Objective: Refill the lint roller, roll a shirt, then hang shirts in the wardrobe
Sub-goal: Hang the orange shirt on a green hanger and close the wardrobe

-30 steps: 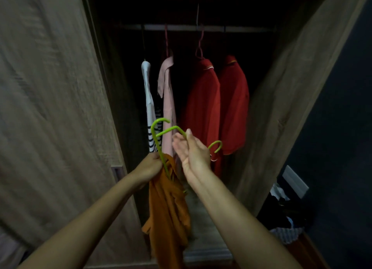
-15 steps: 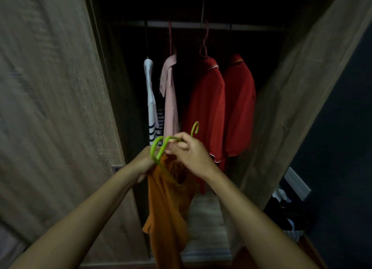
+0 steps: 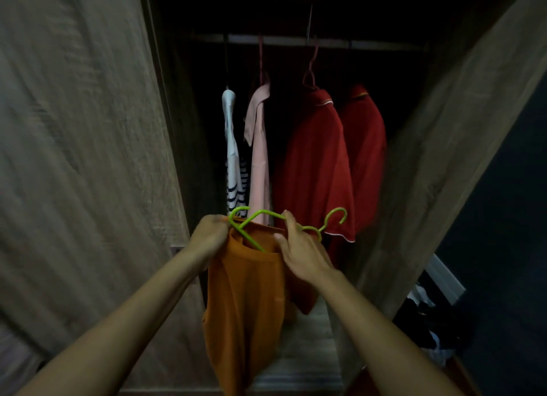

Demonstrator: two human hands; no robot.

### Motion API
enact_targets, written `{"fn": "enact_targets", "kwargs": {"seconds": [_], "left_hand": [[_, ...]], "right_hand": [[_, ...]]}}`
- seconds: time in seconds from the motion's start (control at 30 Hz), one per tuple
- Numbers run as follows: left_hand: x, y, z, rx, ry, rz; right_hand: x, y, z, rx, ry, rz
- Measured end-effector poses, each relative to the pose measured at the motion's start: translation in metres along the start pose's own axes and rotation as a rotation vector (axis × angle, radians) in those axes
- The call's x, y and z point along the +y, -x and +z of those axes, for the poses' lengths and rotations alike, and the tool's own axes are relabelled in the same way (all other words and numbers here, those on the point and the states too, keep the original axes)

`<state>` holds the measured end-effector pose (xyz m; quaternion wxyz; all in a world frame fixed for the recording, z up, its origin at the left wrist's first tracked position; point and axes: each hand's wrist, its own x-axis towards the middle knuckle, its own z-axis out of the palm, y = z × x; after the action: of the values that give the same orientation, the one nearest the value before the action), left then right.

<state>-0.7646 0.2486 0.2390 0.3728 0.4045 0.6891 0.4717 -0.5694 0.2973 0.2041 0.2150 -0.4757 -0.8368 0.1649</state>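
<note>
An orange shirt [image 3: 245, 301] hangs down in front of the open wardrobe. My left hand [image 3: 208, 237] pinches its collar at the left. A bright green hanger [image 3: 268, 216] lies across the neck opening, one arm dipping into the shirt, its hook [image 3: 337, 215] pointing right. My right hand [image 3: 302, 247] grips the hanger near its middle. Behind, a rail [image 3: 325, 41] carries a white striped top [image 3: 233, 158], a pink shirt [image 3: 259, 146] and two red shirts [image 3: 313, 164].
A wooden door panel [image 3: 83, 146] stands close on the left, and the wardrobe's right side wall [image 3: 438, 146] angles in. A dark pile of clothes [image 3: 426, 321] lies on the floor at the lower right by a dark wall.
The hanger has turned so its hook now points right instead of up. One hanger arm has gone into the shirt's neck, and both hands have spread the collar wider.
</note>
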Motion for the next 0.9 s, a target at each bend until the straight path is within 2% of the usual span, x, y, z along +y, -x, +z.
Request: {"fn": "enact_targets", "kwargs": {"seconds": [0.1, 0.2, 0.37, 0.5, 0.6, 0.67, 0.7, 0.77, 0.8, 0.87, 0.9], "left_hand": [[0.001, -0.005, -0.01, 0.171, -0.023, 0.083], [0.009, 0.005, -0.015, 0.186, -0.177, 0.238], [0.014, 0.024, -0.002, -0.041, -0.551, 0.359], [0.015, 0.032, 0.0, -0.157, -0.614, 0.469], [0.012, 0.032, 0.0, -0.292, -0.698, 0.468], [0.01, 0.031, 0.002, -0.276, -0.655, 0.523], [0.009, 0.031, 0.004, -0.241, -0.627, 0.564], [0.009, 0.034, 0.011, -0.201, -0.583, 0.62], [0.01, 0.036, 0.015, -0.204, -0.569, 0.636], [0.01, 0.038, 0.023, -0.218, -0.567, 0.634], [0.01, 0.039, 0.026, -0.214, -0.576, 0.624]], "right_hand": [[0.003, 0.003, 0.003, -0.032, 0.018, -0.069], [0.005, 0.008, 0.012, -0.059, 0.065, -0.119], [-0.018, 0.009, 0.006, -0.016, 0.07, -0.205], [-0.03, 0.014, -0.001, -0.109, 0.031, -0.236], [-0.029, 0.018, -0.006, -0.117, -0.06, -0.246], [-0.033, 0.019, -0.01, -0.076, -0.258, -0.165], [-0.036, 0.018, -0.01, -0.014, -0.456, -0.092], [-0.044, 0.015, -0.008, 0.169, -0.894, 0.141], [-0.046, 0.013, -0.006, 0.262, -1.031, 0.277], [-0.046, 0.011, 0.001, 0.381, -1.066, 0.421], [-0.046, 0.013, 0.003, 0.4, -1.033, 0.423]]}}
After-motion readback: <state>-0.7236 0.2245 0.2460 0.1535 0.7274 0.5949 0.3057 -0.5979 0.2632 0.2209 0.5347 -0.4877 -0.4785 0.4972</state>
